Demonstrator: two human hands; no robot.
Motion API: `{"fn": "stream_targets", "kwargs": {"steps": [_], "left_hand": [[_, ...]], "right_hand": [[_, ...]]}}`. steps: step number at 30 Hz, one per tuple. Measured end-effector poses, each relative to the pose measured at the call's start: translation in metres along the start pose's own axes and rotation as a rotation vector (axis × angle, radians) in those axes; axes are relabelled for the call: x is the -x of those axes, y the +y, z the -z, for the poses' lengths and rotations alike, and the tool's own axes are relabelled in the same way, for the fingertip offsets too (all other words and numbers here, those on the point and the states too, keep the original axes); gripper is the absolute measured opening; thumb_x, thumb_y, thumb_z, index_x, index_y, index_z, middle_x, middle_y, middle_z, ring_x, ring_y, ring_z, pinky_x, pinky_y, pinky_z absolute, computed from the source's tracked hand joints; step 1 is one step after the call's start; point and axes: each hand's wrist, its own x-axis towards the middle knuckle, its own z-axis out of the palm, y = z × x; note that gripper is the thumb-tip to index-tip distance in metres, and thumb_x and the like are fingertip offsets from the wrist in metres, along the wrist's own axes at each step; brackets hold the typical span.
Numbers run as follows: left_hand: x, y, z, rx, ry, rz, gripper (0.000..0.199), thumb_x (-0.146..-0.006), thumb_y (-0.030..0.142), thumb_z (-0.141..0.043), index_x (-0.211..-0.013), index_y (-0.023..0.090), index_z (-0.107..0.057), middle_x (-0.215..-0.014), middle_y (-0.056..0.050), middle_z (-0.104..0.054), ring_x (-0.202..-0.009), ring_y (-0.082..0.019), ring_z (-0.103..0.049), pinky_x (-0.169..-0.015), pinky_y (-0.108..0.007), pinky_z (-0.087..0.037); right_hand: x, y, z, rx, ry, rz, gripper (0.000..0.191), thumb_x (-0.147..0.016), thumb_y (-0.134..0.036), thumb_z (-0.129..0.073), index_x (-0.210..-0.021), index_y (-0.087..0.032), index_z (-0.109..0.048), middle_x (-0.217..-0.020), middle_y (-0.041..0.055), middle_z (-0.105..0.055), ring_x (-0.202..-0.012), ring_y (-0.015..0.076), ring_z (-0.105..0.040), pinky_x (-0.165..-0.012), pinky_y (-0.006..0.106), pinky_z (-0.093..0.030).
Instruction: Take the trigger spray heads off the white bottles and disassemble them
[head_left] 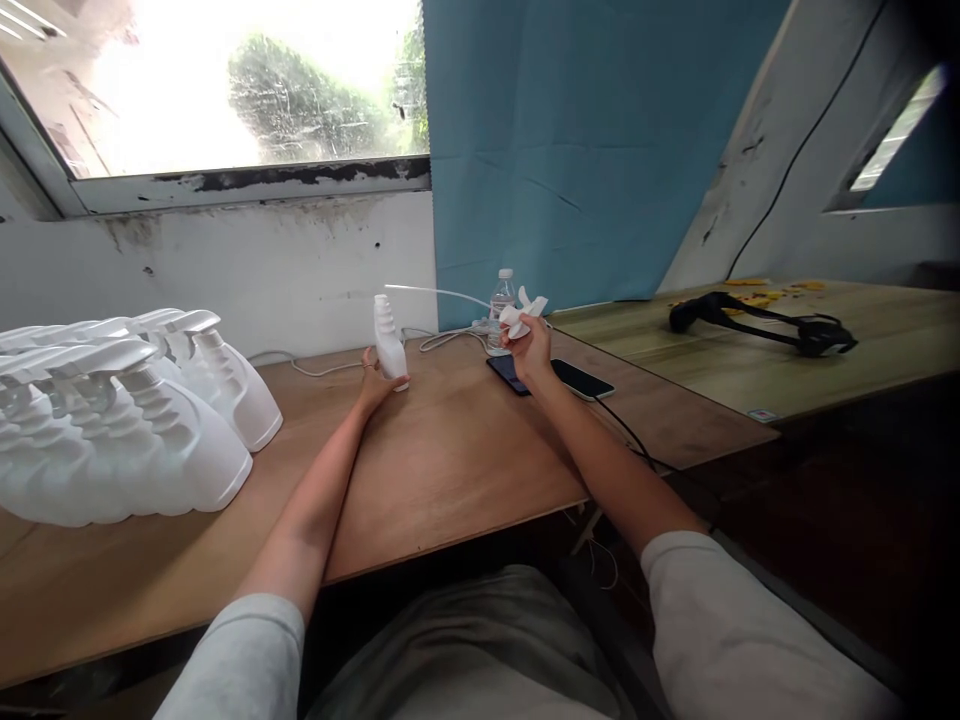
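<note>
Brown table (450, 450): under everything at hand; clear bottle (504, 290) stands near its far edge, landmark for the rest.
White bottles, heads on (199, 450): packed group, well left of clear bottle. Fitted as far as I can see; how tight, can't tell.
Black headset (814, 335): right of clear bottle, on the paler table.
Open white bottle (388, 345): left of clear bottle, roughly upright, slight tilt. Neck bare, so this one reads as unfinished: tube not in, head not seated. Fill level, can't tell.
Left hand (373, 385): left of clear bottle, gripping open bottle low, near its base.
Right hand (531, 350): just right of clear bottle, raised, fingers closed on trigger head.
Phones (581, 380): two, on the near side of clear bottle.
Trigger head (513, 320): partly in front of clear bottle, off the table.
Dip tube (439, 291): runs left from clear bottle, free end near the bare neck, outside it.
</note>
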Motion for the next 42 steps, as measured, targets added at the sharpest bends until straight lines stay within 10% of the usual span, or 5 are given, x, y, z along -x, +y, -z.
{"fn": "stream_targets", "kwargs": {"steps": [14, 31, 42], "left_hand": [[0.024, -0.009, 0.088, -0.326, 0.319, -0.206, 0.095, -0.048, 0.014, -0.079, -0.132, 0.02, -0.033, -0.132, -0.017, -0.044, -0.122, -0.036, -0.042, -0.103, -0.048, -0.035], [0.034, 0.005, 0.085, -0.454, 0.051, -0.461, 0.079, -0.059, 0.01, -0.064, -0.134, 0.022, -0.04, -0.146, -0.012, -0.035, -0.139, -0.033, -0.024, -0.115, -0.05, -0.02], [0.046, 0.025, 0.07, -0.223, -0.229, -0.459, 0.084, -0.058, 0.039, -0.079, -0.134, 0.023, -0.046, -0.147, -0.01, -0.04, -0.135, -0.033, -0.03, -0.114, -0.048, -0.021]], "right_hand": [[0.004, 0.002, -0.002, 0.046, -0.019, 0.03, 0.023, -0.068, -0.033, -0.056, -0.085, -0.022, -0.045, -0.058, -0.0054, -0.056, -0.036, 0.0083, -0.042, -0.035, 0.02, -0.03], [0.014, 0.018, -0.004, 0.233, -0.247, -0.025, 0.027, -0.072, -0.036, -0.071, -0.091, -0.021, -0.059, -0.068, -0.0031, -0.057, -0.046, 0.0068, -0.044, -0.039, 0.02, -0.034], [0.036, 0.021, -0.024, 0.208, -0.404, -0.183, 0.035, -0.062, -0.036, -0.081, -0.085, -0.017, -0.064, -0.066, -0.0026, -0.051, -0.054, 0.0083, -0.042, -0.044, 0.022, -0.038]]}}
